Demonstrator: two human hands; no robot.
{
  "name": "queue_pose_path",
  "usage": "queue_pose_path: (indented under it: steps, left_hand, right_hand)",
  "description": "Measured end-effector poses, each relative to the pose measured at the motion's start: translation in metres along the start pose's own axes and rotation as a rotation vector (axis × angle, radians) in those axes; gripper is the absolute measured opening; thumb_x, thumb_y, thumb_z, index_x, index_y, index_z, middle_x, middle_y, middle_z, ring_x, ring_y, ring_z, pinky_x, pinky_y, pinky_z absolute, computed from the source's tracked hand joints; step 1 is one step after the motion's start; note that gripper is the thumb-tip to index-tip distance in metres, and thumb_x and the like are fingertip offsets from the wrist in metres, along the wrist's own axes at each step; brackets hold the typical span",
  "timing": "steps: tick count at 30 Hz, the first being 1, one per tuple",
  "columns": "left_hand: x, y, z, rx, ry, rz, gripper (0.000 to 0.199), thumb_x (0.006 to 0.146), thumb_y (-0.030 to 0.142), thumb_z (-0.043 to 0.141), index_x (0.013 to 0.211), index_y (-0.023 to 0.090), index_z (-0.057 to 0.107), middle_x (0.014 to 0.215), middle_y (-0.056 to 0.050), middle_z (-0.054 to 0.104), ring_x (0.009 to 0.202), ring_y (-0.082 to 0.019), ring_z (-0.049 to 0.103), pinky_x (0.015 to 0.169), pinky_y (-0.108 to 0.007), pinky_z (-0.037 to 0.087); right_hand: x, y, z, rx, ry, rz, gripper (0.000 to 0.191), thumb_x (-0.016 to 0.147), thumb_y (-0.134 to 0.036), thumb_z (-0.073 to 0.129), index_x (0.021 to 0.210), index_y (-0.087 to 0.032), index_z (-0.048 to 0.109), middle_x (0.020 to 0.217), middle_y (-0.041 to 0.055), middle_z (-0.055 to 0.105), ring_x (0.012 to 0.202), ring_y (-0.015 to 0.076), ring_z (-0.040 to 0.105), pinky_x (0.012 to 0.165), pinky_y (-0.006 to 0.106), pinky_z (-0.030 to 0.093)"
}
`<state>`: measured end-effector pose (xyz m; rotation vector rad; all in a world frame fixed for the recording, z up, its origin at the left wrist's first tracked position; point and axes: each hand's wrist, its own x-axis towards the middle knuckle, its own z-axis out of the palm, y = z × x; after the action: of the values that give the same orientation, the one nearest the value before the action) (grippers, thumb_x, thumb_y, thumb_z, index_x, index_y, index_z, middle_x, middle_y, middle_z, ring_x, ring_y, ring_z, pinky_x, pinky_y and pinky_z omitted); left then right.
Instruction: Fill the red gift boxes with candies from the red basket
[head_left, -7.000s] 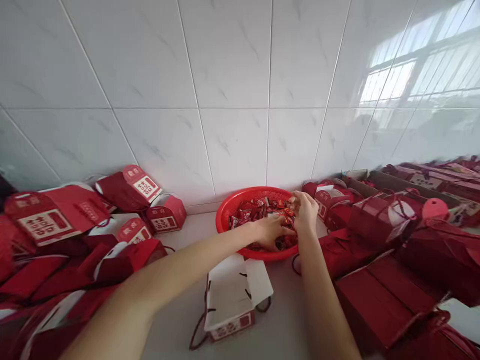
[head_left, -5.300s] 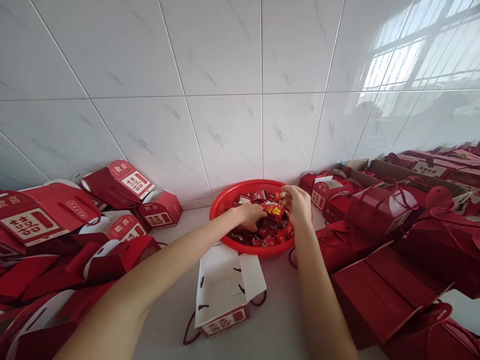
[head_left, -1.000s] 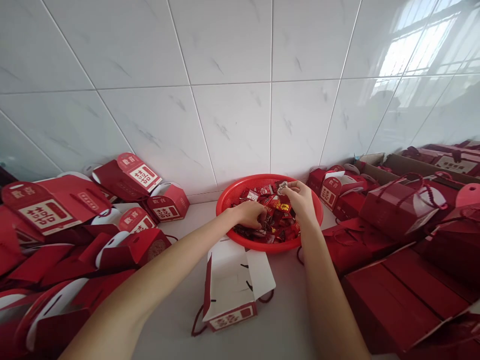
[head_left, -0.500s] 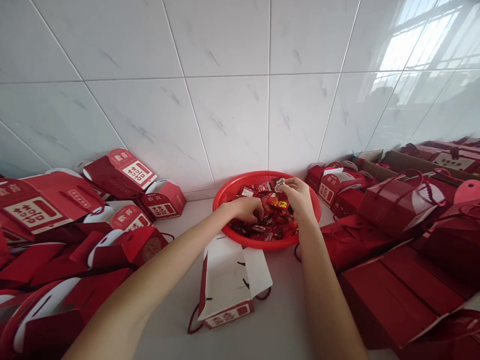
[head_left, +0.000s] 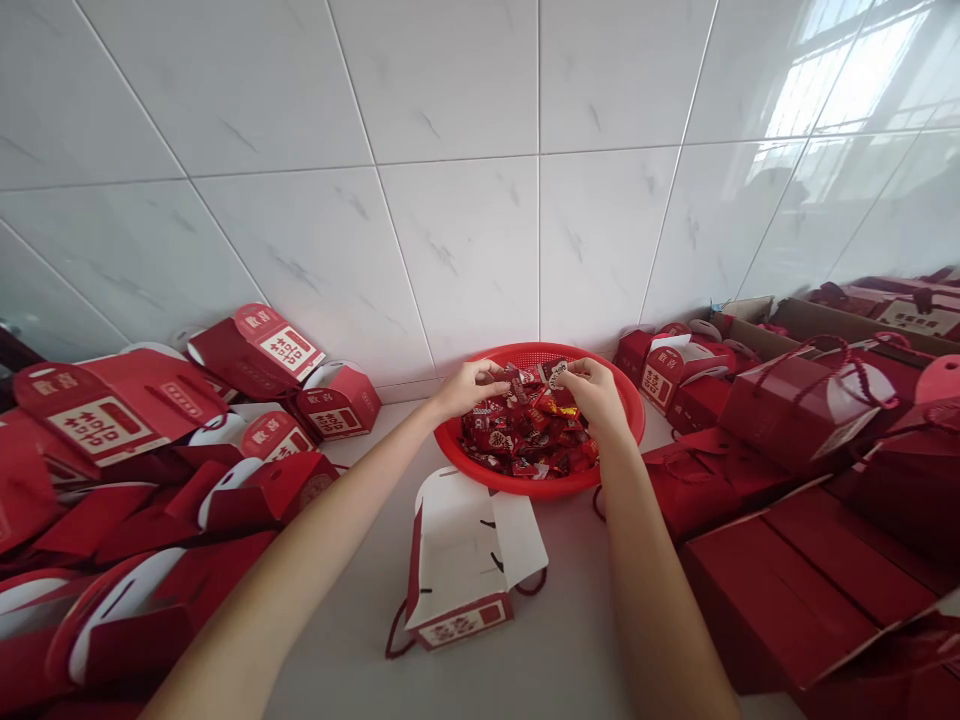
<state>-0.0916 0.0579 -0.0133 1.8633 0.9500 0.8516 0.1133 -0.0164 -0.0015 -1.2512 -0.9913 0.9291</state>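
Observation:
A round red plastic basket by the wall holds many wrapped candies, mostly in red wrappers with a gold one among them. At the basket's left side, my left hand is closed, its fingertips pinching a red wrapped candy above the pile. My right hand reaches over the right rim and pinches a wrapped candy with a white-and-dark label. In front of the basket lies an open gift box, white inside and red outside, its lid flaps spread and its cord handles hanging at the sides.
Red gift boxes are heaped on the left. More red boxes with cord handles fill the right, with cardboard cartons behind them. A white tiled wall rises behind the table.
My left hand has lifted from the candies and moved back and left, now with a red candy at its fingertips. My right hand stays nearly in place with its candy.

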Motion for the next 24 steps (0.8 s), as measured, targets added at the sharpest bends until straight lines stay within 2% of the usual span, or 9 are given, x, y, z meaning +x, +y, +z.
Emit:
queue_pose_path:
  steps: [2,6,10,14,19,24]
  left_hand:
    - [-0.001,0.003,0.001,-0.015,-0.006,0.005,0.051,0.06,0.053,0.086,0.091,0.016,0.068,0.085,-0.004,0.075,0.079,-0.019,0.068,0.076,-0.032,0.05]
    - [-0.003,0.003,-0.001,0.045,-0.001,-0.032,0.054,0.055,0.046,0.09,0.097,0.016,0.071,0.072,0.0,0.071,0.071,-0.017,0.066,0.068,-0.029,0.049]
    - [-0.004,-0.001,-0.002,0.063,0.001,-0.046,0.049,0.055,0.045,0.09,0.092,0.017,0.076,0.072,-0.001,0.072,0.069,-0.018,0.065,0.068,-0.03,0.05]
    - [-0.006,0.0,0.0,-0.034,-0.002,-0.102,0.047,0.055,0.047,0.091,0.088,0.017,0.077,0.083,-0.005,0.076,0.078,-0.021,0.068,0.079,-0.035,0.053]
    - [-0.008,0.005,0.002,-0.171,0.059,-0.13,0.05,0.053,0.051,0.091,0.086,0.016,0.077,0.085,-0.004,0.075,0.078,-0.018,0.066,0.082,-0.036,0.052]
    - [-0.01,0.012,0.002,-0.31,0.08,-0.168,0.049,0.05,0.045,0.094,0.084,0.015,0.076,0.082,-0.003,0.075,0.075,-0.016,0.066,0.082,-0.034,0.053]
  right_hand:
    - [0.001,0.002,0.0,-0.001,-0.016,-0.006,0.014,0.058,-0.022,0.061,0.069,-0.021,0.053,0.058,-0.0031,0.059,0.053,0.0127,0.053,0.053,0.027,0.042]
    - [0.002,0.004,0.001,0.0,-0.016,-0.023,0.013,0.058,-0.024,0.06,0.07,-0.021,0.055,0.061,-0.0013,0.061,0.056,0.0141,0.055,0.055,0.027,0.044]
    - [0.002,0.003,0.001,-0.001,-0.027,-0.036,0.012,0.059,-0.024,0.059,0.07,-0.02,0.06,0.063,-0.0001,0.063,0.057,0.014,0.055,0.056,0.027,0.044]
    - [0.0,0.001,0.0,-0.002,-0.058,-0.043,0.007,0.059,-0.023,0.058,0.064,-0.019,0.061,0.06,-0.0006,0.06,0.055,0.0128,0.051,0.053,0.026,0.042]
    - [-0.003,-0.001,-0.002,-0.012,-0.105,-0.065,0.006,0.059,-0.025,0.058,0.057,-0.019,0.057,0.057,-0.0015,0.054,0.056,0.012,0.047,0.052,0.025,0.04]
    - [-0.005,-0.003,-0.002,-0.008,-0.113,-0.065,0.007,0.057,-0.025,0.058,0.054,-0.019,0.055,0.054,-0.0022,0.051,0.053,0.0108,0.042,0.05,0.024,0.038]
